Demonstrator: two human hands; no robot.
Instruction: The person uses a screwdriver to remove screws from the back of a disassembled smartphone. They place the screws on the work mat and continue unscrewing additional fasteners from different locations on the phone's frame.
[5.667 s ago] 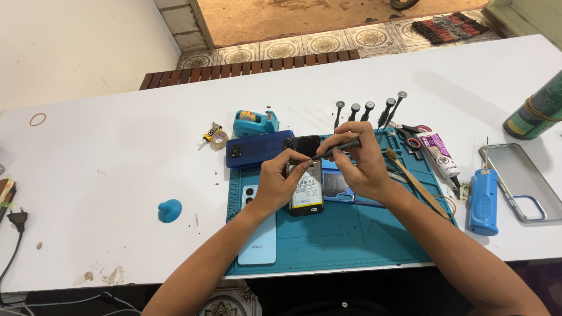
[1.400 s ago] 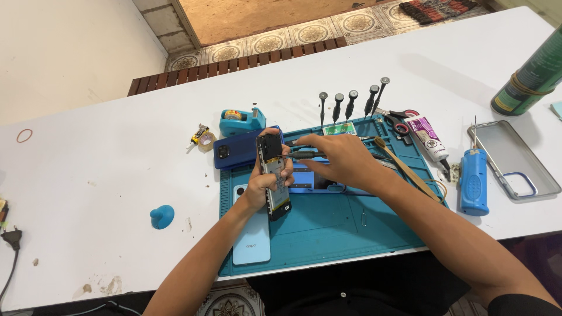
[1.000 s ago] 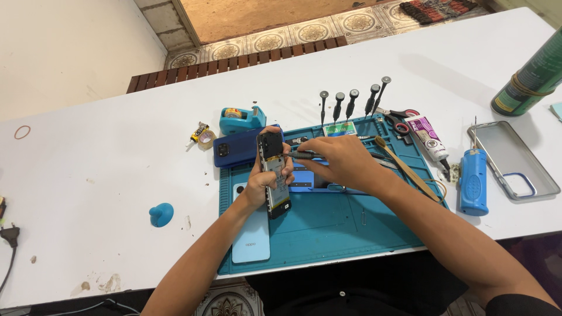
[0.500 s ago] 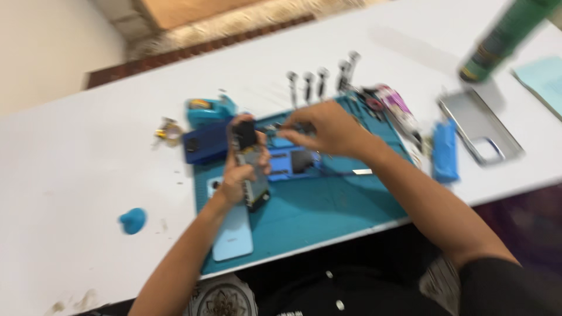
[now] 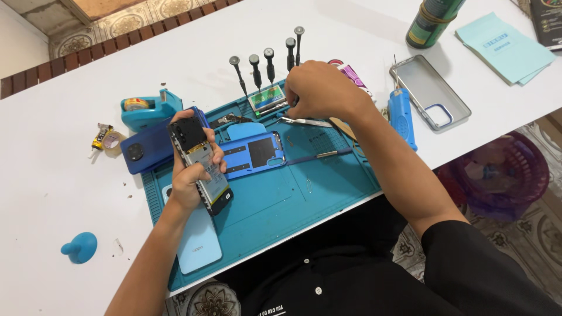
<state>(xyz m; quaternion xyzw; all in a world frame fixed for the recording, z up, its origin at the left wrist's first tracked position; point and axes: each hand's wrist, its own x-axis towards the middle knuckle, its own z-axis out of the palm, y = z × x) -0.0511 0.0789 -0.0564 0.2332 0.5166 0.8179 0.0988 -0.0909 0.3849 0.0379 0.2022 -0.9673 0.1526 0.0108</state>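
Slippage threatens the opened phone clenched one-handed in left hand while right hand, grip hidden, reaches at twelve o'clock.

Left hand: forearm angled up from lower left, palm up, fingers curled, grip closed around held object, thumb across its near edge. Right hand: arm reaching forward from lower right, dark sleeve at shoulder, knuckles up, fingers bunched downward in loose pinch, fingertips hidden.
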